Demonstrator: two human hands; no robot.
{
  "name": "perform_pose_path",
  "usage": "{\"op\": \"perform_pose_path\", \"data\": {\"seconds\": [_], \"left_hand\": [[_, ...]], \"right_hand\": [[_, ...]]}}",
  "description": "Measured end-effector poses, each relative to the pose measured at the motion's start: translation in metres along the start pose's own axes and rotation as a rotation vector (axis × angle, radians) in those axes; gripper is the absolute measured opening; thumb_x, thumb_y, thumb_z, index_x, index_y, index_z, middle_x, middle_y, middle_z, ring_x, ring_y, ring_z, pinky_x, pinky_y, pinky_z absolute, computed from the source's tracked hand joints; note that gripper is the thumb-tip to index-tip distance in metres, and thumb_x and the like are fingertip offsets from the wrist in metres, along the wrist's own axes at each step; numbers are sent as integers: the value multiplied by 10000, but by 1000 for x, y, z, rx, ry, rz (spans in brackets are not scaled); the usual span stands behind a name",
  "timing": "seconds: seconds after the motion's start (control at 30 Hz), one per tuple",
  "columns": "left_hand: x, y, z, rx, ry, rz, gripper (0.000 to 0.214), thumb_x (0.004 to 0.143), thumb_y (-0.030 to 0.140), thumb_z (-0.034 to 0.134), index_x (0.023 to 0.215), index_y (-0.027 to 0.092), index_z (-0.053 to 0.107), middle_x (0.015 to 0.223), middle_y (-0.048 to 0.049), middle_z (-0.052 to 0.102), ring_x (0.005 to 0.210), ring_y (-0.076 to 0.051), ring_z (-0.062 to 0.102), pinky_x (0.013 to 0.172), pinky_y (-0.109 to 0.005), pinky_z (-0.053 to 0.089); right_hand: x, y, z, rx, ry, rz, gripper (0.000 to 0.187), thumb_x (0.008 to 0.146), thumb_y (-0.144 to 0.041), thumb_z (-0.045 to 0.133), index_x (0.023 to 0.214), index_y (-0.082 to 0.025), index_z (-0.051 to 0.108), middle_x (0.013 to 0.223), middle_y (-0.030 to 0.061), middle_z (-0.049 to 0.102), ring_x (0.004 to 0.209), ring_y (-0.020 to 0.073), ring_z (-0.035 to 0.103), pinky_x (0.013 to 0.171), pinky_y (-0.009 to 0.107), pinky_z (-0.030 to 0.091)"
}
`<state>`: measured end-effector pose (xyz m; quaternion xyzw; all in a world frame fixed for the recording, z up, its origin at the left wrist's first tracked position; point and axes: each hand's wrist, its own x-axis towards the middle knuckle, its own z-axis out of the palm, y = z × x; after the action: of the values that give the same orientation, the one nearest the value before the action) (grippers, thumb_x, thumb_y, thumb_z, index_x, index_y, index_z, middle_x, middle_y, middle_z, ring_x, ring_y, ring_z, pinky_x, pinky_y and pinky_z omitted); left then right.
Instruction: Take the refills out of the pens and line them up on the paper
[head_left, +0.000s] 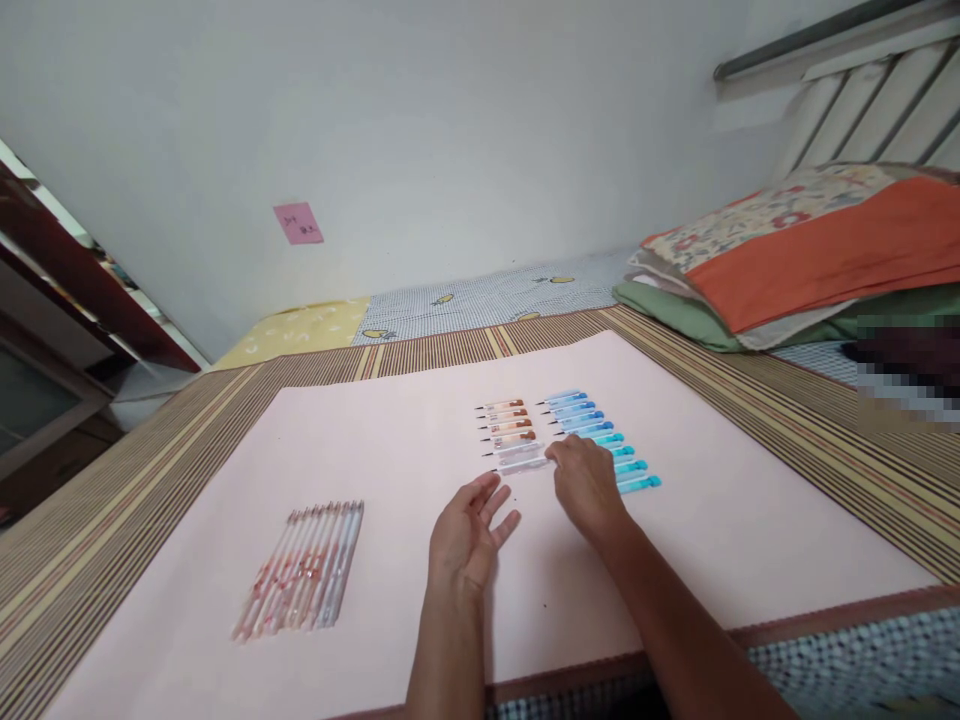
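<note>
On the pale pink sheet [390, 430], a column of short brown pencils [508, 421] lies with dark tips toward the left. Below them is a pale greyish pencil [523, 465] in the same direction. My right hand [589, 485] pinches its right end between thumb and fingers. Beside its tip is my left hand [469, 525], fingers spread and curved, holding nothing. Blue pencils [577, 412] form a second column to the right. Turquoise pencils [634, 467] continue that column downward, partly hidden behind my right hand.
At the left of the sheet, several slim pens [307, 565] with pinkish and bluish barrels lie side by side. A striped mat [172, 440] spreads underneath. Folded bedding [817, 250] is stacked at the right, and a pink note [298, 223] is stuck to the wall.
</note>
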<state>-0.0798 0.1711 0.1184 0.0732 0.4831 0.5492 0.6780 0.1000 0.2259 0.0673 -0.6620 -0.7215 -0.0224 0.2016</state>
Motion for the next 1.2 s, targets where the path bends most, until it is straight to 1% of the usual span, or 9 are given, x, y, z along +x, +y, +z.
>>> {"op": "perform_pose_path", "data": {"seconds": [0.27, 0.47, 0.63, 0.73, 0.87, 0.97, 1.03, 1.1, 1.2], "left_hand": [[1, -1, 0, -2, -5, 1, 130, 892, 159, 597, 880, 132, 724, 1243, -171, 692, 1085, -268, 676, 795, -395, 632], [2, 0, -1, -29, 6, -18, 90, 869, 145, 616, 900, 134, 700, 1130, -172, 727, 967, -258, 723, 711, -363, 626], [11, 12, -9, -242, 95, 32, 81, 839, 76, 602, 817, 147, 635, 719, -53, 659, 585, -141, 635, 534, -238, 535], [14, 19, -14, -367, 98, 107, 126, 825, 49, 588, 771, 162, 604, 610, 4, 562, 491, -90, 529, 481, -179, 462], [9, 17, -19, -377, 140, 199, 201, 879, 84, 546, 697, 168, 549, 554, 35, 482, 446, -63, 447, 435, -146, 368], [-1, 12, -27, -357, 139, 286, 221, 892, 116, 557, 680, 175, 532, 539, 46, 463, 433, -62, 414, 415, -155, 323], [-9, 12, -36, -331, 132, 313, 227, 884, 123, 563, 668, 178, 520, 528, 53, 448, 425, -60, 404, 417, -157, 320], [-19, 15, -45, -305, 141, 299, 235, 867, 120, 567, 651, 182, 499, 507, 62, 423, 409, -54, 391, 422, -148, 322], [-37, 21, -60, -274, 155, 289, 202, 828, 135, 607, 650, 177, 521, 502, 50, 457, 407, -60, 411, 421, -148, 333]], "right_hand": [[-1, -3, -1, -39, -4, 13, 366, 850, 7, 511, 1012, -200, 766, 991, 111, 702, 940, 255, 603, 805, 366, 308], [-1, -1, -2, 7, 35, 2, 348, 833, -1, 504, 1009, -182, 743, 974, 106, 719, 909, 247, 596, 809, 362, 312], [-1, -3, -6, 198, 214, -48, 277, 917, -100, 477, 1056, -167, 708, 998, 104, 726, 949, 251, 613, 880, 363, 360], [-2, -8, -15, 365, 291, -80, 219, 947, -181, 483, 1019, -186, 690, 1006, 99, 730, 971, 254, 629, 898, 368, 405], [-13, -20, -47, 628, 222, -60, 189, 943, -222, 478, 936, -219, 667, 969, 67, 733, 937, 227, 653, 840, 333, 472], [-40, -26, -77, 708, 35, -89, 184, 946, -258, 489, 878, -236, 659, 892, 28, 727, 847, 203, 656, 781, 311, 491], [-72, -26, -89, 702, -85, -159, 205, 965, -281, 480, 862, -242, 653, 854, 19, 716, 811, 197, 655, 757, 306, 500], [-113, -19, -90, 677, -182, -192, 231, 986, -279, 463, 837, -248, 637, 841, 17, 712, 807, 193, 668, 748, 298, 514], [-177, 5, -68, 553, -222, -245, 230, 987, -254, 470, 855, -255, 658, 862, 18, 733, 798, 186, 696, 734, 287, 536]]}}
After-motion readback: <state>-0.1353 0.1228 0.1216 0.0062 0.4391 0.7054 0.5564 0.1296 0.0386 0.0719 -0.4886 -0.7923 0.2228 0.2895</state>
